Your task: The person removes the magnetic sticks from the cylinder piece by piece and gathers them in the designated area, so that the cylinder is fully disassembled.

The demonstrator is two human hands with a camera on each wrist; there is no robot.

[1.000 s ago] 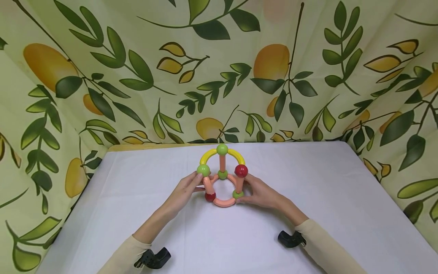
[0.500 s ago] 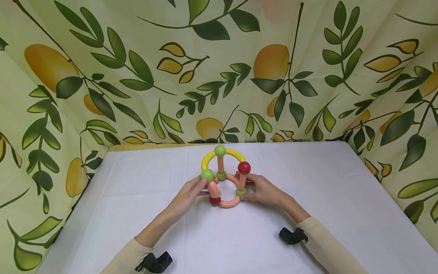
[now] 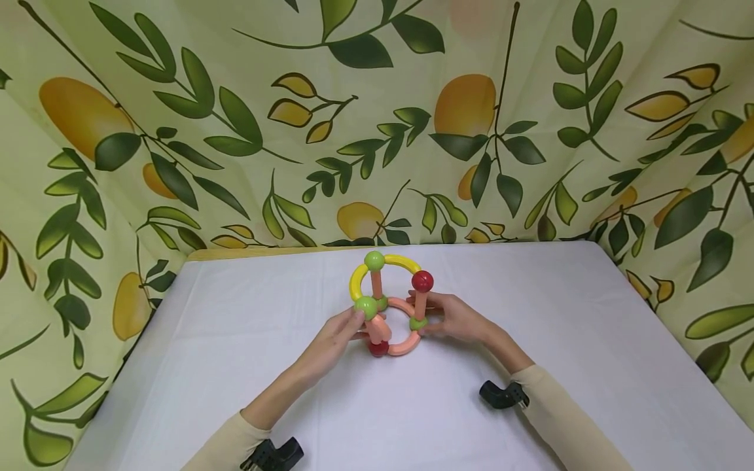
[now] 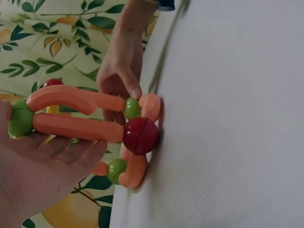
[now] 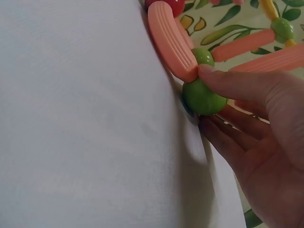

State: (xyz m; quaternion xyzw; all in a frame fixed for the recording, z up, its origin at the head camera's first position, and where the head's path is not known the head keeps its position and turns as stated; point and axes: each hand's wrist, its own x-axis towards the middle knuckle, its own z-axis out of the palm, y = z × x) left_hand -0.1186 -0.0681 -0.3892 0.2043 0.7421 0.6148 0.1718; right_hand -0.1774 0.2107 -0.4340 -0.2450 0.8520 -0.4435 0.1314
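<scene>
A magnetic stick-and-ball frame stands on the table, with a ring of curved pink rods (image 3: pixel 405 345) at its base. Straight pink uprights (image 4: pixel 78 127) rise to two green balls (image 3: pixel 374 261) and a red ball (image 3: pixel 422 281). Curved yellow rods (image 3: pixel 356 281) join these balls at the back. From the front left green ball (image 4: pixel 21 118) a curved pink rod (image 4: pixel 66 97) slants inward. My left hand (image 3: pixel 330 337) has its thumb at that ball, fingers behind the upright. Low on the opposite side, my right hand (image 5: pixel 266 128) pinches the base around a green ball (image 5: pixel 204 97).
A white cloth (image 3: pixel 377 418) covers the table. Behind it and along both sides hangs a curtain (image 3: pixel 377 131) printed with fruit and leaves. Black wrist cameras sit on the left sleeve (image 3: pixel 226 438) and the right sleeve (image 3: pixel 559 412).
Both hands have turned the frame counterclockwise in the head view. Its left front corner has come right and nearer, while the red top ball has gone right and farther back.
</scene>
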